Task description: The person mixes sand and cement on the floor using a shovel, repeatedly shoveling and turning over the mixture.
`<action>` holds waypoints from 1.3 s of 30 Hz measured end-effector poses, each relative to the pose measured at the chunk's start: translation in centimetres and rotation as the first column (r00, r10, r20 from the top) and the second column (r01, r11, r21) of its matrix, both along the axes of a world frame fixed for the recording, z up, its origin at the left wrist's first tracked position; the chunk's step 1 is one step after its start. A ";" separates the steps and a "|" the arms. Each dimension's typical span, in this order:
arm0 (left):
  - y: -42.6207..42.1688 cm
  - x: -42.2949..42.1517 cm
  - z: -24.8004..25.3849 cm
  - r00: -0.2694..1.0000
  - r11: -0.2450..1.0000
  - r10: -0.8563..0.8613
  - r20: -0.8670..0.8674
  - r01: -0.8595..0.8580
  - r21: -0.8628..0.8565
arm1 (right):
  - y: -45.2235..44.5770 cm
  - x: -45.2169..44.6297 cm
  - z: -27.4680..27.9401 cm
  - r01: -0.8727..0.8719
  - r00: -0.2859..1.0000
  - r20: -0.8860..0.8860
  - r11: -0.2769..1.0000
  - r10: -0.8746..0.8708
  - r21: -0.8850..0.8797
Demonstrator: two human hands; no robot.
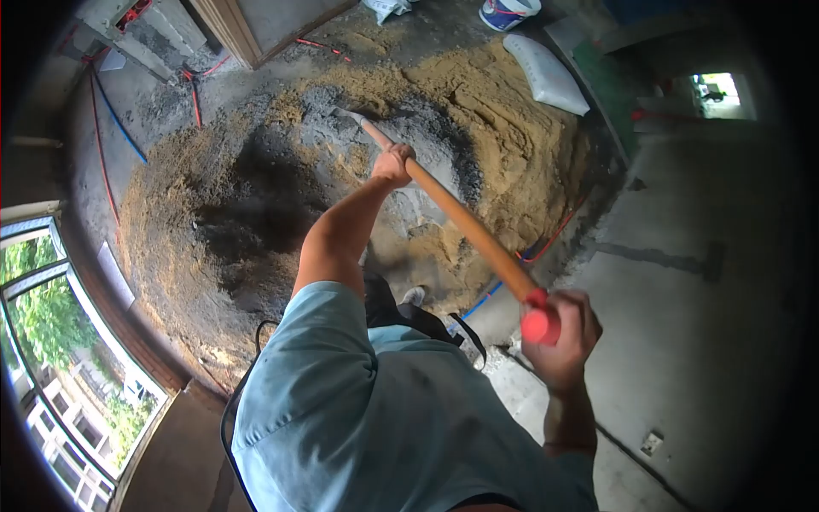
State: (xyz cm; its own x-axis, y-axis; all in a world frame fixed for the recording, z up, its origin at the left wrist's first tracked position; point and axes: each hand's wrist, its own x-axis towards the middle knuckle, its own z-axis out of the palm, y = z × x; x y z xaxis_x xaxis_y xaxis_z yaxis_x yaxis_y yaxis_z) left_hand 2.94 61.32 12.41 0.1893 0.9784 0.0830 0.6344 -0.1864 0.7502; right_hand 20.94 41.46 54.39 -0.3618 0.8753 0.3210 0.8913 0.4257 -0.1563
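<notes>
A shovel with a wooden shaft [469, 226] runs diagonally across the middle of the view. My left hand [394, 164] is wrapped round the shaft low down, near the metal socket. At the upper end, my right hand [567, 337] grips the red handle [541, 322]. The shovel's blade [344, 113] meets the grey powder [409, 141] on top of the pile; part of it is hard to make out there. Yellow-brown sand [512, 136] surrounds the powder, and a dark grey patch [256, 196] lies to the left.
A white sack [546, 77] lies at the pile's right edge, with a bucket [509, 13] behind it. Red and blue pipes [119, 119] run along the floor at left. A window [68, 341] is at lower left. My shoe [413, 296] stands by the pile.
</notes>
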 end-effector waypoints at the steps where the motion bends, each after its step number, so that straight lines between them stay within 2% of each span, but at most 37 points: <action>1: -1.0 -0.1 1.0 1.000 1.000 0.018 0.009 -0.018 0.012 | -0.8 0.1 -0.1 -0.009 1.000 -0.024 1.000 0.009 -0.007; 5: -2.6 0.6 2.1 0.999 0.994 0.040 0.004 -0.040 0.104 | -1.9 0.5 1.6 0.028 0.999 -0.030 0.998 -0.029 -0.052; 9: -3.9 1.4 2.3 1.000 0.993 0.025 0.018 -0.027 0.115 | -2.4 1.5 3.5 0.061 0.996 -0.056 0.995 -0.066 -0.084; 13: -6.8 2.0 2.4 1.000 0.992 0.028 0.010 -0.029 0.126 | -2.9 2.6 4.3 0.017 1.000 -0.009 0.999 -0.018 -0.047; 14: -7.5 2.0 2.6 1.000 0.991 0.026 0.009 -0.027 0.132 | -3.7 3.1 3.9 0.048 0.997 -0.056 0.994 -0.054 -0.094; 17: -9.8 2.2 3.3 0.999 0.986 0.046 0.014 -0.047 0.158 | -5.0 4.0 3.8 0.010 0.999 -0.051 0.996 -0.015 -0.089; 21: -13.0 3.1 5.3 0.999 0.995 0.046 0.011 -0.047 0.086 | -8.0 5.0 4.4 0.084 0.996 -0.005 0.993 -0.084 -0.081; 23: -14.5 3.8 5.8 1.000 0.998 -0.007 -0.027 0.009 0.062 | -9.2 6.2 5.2 0.091 0.996 -0.011 0.988 -0.093 -0.127; 25: -16.1 4.5 4.6 0.998 0.993 -0.040 -0.046 0.045 0.110 | -10.6 7.7 4.8 0.116 0.990 -0.064 0.983 -0.126 -0.139; 27: -17.3 5.1 2.9 0.984 0.986 -0.119 -0.131 0.132 0.097 | -12.1 8.8 4.8 0.149 0.985 -0.074 0.984 -0.157 -0.100; 28: -17.7 5.2 2.9 0.984 0.984 -0.175 -0.034 0.175 -0.009 | -12.8 9.2 4.9 0.162 0.982 -0.084 0.983 -0.168 -0.083; 31: -16.7 5.3 3.1 0.806 0.834 -0.538 -0.244 0.552 -0.016 | -15.6 10.3 6.3 0.220 0.971 -0.092 0.975 -0.219 0.010; 33: -16.3 6.3 3.7 0.855 0.877 -0.481 -0.192 0.470 -0.104 | -18.7 10.9 7.1 0.366 0.923 -0.156 0.926 -0.351 0.086; 34: -16.1 6.9 1.5 0.764 0.781 -0.609 -0.214 0.624 0.009 | -20.7 11.2 7.7 0.455 0.886 -0.142 0.886 -0.441 0.092; 35: -16.6 8.4 1.1 0.753 0.745 -0.639 -0.160 0.657 0.113 | -22.8 11.5 8.3 0.539 0.840 -0.128 0.837 -0.527 0.095; 36: -17.1 10.7 3.8 0.746 0.721 -0.643 -0.173 0.666 0.194 | -25.1 13.4 8.7 0.595 0.801 -0.176 0.793 -0.572 0.132; 37: -18.2 13.4 4.4 0.741 0.723 -0.661 -0.120 0.671 0.164 | -29.0 15.4 8.9 0.653 0.730 -0.338 0.752 -0.594 0.090; 38: -18.9 15.5 7.8 0.670 0.661 -0.735 -0.100 0.742 0.111 | -32.3 16.3 9.6 0.803 0.589 -0.294 0.587 -0.753 0.102; 39: -20.3 17.7 9.4 0.615 0.608 -0.783 -0.088 0.788 0.095 | -35.0 17.0 10.2 0.870 0.493 -0.331 0.457 -0.805 0.185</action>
